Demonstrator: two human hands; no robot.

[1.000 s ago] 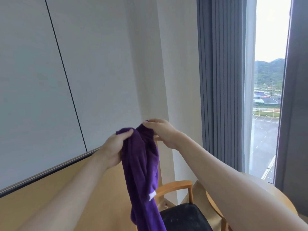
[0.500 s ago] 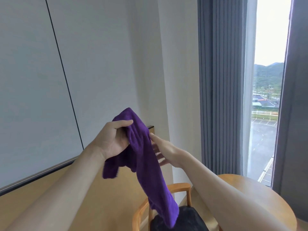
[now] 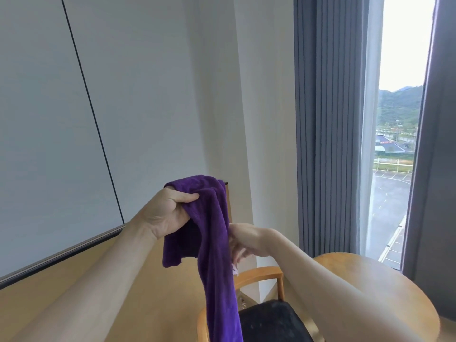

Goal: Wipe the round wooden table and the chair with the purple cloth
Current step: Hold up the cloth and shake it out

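Wall panelling fills the left of your view, and in front of it your left hand [image 3: 170, 213] grips the top of the purple cloth [image 3: 214, 233], thumb pressed across the bunched fabric, much as it did half a second ago. The cloth now hangs longer: a short flap drops beside your left wrist, and the main length falls straight down in front of the chair [image 3: 266, 314], its lower end running off the bottom edge. Your right hand [image 3: 244, 243] has dropped lower than before and sits just right of the hanging cloth, touching its edge. Its fingers point down and look loosely curled, partly hidden behind the fabric, so you cannot tell whether they pinch it. To the right, the round wooden table [image 3: 385, 287] shows more of its top than earlier, partly covered by your right forearm. Grey curtains [image 3: 328, 119] frame the window [image 3: 394, 149] at the far right.
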